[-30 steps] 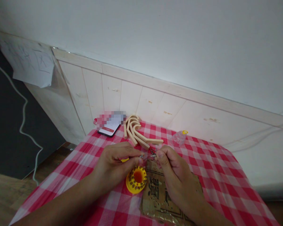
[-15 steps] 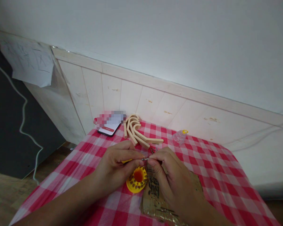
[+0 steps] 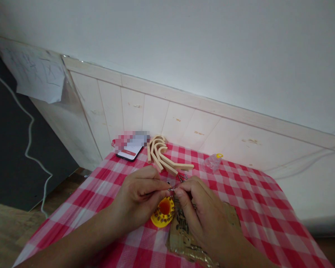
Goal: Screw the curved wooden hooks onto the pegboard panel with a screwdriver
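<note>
Work in hand: fine fitting of a small metal part (image 3: 171,189), held in the air between both hands over the middle of the tabletop (image 3: 257,208), above a yellow holed disc (image 3: 162,215).

Left hand (image 3: 138,199): closed to a narrow pinch, thumb and forefinger on the part's left end. Right hand (image 3: 202,212): same narrow pinch, fingertips on the right end. Tips of both hands nearly touch. No other grip seen.

Part: tiny, silvery, shiny, approx. pin- or screw-like; too small to tell thread or head. Mostly hidden by the fingertips.

Judgement: step is joining or turning the piece between the pinches. Next move calls for steady, small finger motion and a firm hold, since the part is slick and would drop onto the disc or the cloth.

Surroundings: disc is yellow w/ orange centre, ring of small holes w/ dark bits in them. Brown printed card packet (image 3: 184,234) lies under the right hand, near edge. More small metal bits (image 3: 182,176) just beyond the hands. Curved wooden pieces (image 3: 163,158) at the far edge. Phone (image 3: 130,152) at the far-left corner. Clear plastic bag (image 3: 212,162) near the far edge, right of centre.
</note>
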A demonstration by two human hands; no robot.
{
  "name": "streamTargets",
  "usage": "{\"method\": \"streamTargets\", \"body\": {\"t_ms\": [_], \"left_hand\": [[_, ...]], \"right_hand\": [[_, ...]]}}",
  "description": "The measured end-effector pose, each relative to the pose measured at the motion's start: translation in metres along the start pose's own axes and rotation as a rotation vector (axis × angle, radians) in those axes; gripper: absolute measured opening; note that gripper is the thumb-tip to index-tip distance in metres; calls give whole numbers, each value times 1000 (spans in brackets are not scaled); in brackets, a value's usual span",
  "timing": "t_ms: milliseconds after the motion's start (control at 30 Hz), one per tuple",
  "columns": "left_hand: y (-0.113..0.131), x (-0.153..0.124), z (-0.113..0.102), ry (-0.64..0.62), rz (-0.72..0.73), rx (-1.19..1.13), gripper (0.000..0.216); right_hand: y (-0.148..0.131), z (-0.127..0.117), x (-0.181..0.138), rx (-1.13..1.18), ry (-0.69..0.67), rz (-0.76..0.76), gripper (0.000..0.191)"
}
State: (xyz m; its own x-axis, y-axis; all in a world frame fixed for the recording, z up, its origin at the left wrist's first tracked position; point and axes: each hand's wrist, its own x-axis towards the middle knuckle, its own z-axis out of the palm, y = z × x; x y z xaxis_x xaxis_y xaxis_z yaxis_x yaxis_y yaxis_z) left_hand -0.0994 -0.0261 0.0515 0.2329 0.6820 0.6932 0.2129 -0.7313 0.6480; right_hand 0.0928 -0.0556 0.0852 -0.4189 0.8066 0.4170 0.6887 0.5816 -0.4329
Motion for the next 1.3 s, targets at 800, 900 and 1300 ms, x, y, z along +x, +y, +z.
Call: {"method": "streamTargets", "body": {"t_ms": [800, 900, 1300], "left_hand": [[-27, -1, -3, 137, -201, 78, 11], [-27, -1, -2, 146, -204, 75, 10], [-28, -2, -3, 161, -184, 61, 10]], "right_hand": [[26, 7, 11, 801, -143, 487, 10], [27, 7, 9, 718, -194, 449, 10], [28, 4, 10, 750, -183, 308, 11]]}}
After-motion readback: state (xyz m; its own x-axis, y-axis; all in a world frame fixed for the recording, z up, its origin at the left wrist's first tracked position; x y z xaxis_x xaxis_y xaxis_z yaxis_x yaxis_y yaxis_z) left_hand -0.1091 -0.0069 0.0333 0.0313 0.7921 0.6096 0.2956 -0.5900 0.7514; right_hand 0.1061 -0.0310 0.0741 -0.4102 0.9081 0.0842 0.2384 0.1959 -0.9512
